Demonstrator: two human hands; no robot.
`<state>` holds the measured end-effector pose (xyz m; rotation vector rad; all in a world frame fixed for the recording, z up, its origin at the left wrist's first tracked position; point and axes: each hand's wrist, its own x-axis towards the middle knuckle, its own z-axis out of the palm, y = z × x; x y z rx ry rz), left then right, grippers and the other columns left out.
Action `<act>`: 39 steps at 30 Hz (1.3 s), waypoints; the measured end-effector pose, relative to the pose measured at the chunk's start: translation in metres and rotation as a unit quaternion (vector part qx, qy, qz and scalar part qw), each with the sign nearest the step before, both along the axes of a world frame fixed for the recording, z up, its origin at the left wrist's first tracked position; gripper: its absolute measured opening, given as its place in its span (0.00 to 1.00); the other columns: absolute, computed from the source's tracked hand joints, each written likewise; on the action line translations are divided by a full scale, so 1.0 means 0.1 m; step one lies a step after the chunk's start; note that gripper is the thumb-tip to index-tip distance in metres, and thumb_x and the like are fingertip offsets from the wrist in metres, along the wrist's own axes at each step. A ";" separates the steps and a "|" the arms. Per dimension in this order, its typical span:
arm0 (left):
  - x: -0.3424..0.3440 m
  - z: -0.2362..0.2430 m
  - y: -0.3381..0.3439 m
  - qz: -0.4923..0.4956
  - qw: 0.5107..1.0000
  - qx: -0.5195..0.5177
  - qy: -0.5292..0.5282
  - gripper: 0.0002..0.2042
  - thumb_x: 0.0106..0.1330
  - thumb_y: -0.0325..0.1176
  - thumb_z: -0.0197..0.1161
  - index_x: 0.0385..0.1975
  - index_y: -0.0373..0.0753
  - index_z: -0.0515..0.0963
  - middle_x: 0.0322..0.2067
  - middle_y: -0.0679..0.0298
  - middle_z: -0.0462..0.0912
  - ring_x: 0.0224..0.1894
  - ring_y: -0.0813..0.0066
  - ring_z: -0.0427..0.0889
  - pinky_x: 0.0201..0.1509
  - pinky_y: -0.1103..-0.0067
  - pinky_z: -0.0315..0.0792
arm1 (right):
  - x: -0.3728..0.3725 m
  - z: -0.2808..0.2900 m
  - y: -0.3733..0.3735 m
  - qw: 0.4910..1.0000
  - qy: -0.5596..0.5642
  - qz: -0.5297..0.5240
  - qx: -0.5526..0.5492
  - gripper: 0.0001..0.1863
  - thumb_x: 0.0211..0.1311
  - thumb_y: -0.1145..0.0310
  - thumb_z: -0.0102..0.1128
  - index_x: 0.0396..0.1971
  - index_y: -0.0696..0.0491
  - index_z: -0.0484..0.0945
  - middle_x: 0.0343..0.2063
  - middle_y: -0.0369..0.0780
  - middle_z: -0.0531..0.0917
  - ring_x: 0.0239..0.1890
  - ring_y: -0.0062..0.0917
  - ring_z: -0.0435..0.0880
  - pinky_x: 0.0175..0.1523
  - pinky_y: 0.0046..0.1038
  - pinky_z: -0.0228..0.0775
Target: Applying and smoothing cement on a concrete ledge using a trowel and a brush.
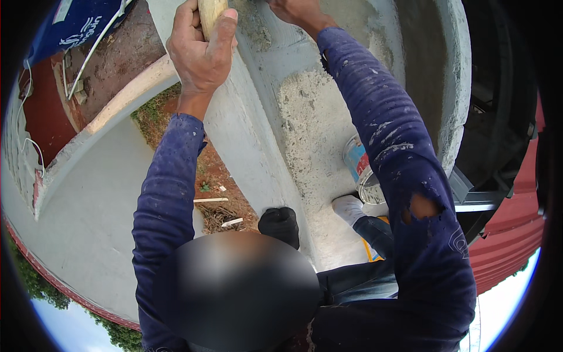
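Observation:
My left hand point(200, 61) is closed around a pale wooden piece point(210, 13) at the top of the view, above a long grey concrete ledge point(246, 141). To its right, my right hand point(300, 13) reaches to the top edge with curled fingers; what it holds is cut off and too small to make out. Below that arm is rough whitish concrete point(311, 146).
A paint bucket point(356, 158) stands by my white-socked foot point(346, 208). A curved concrete wall point(454, 105) and red corrugated sheeting point(516, 229) lie right. A blue sheet point(61, 41), white cable point(97, 50) and concrete beam point(123, 102) are left. Reddish soil point(214, 182) shows below.

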<state>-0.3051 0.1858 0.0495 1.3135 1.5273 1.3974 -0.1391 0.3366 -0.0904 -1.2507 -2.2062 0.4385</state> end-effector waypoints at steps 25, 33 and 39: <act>0.04 0.02 0.05 0.054 0.983 0.127 0.118 0.26 0.66 0.40 0.67 0.55 0.24 0.74 0.40 0.50 0.82 0.43 0.63 0.81 0.47 0.70 0.76 | 1.35 1.06 -3.11 0.891 -0.012 0.109 -0.440 0.08 0.64 0.70 0.65 0.41 0.56 0.81 0.35 0.49 0.86 0.35 0.48 0.86 0.41 0.40 0.79; 0.01 0.00 -0.03 0.035 0.999 0.015 -0.024 0.20 0.73 0.37 0.64 0.56 0.29 0.70 0.28 0.61 0.83 0.23 0.82 0.81 0.24 0.83 0.75 | 0.09 0.46 -0.57 0.963 -0.014 0.126 -0.239 0.09 0.63 0.63 0.68 0.39 0.50 0.86 0.29 0.45 0.87 0.29 0.40 0.85 0.37 0.38 0.77; -0.01 0.03 0.00 0.002 1.000 0.023 -0.014 0.22 0.72 0.38 0.65 0.56 0.29 0.70 0.27 0.62 0.83 0.24 0.83 0.81 0.25 0.83 0.75 | -0.62 0.37 0.40 0.961 0.027 0.141 -0.236 0.12 0.67 0.60 0.58 0.29 0.53 0.79 0.24 0.52 0.83 0.28 0.50 0.83 0.33 0.48 0.73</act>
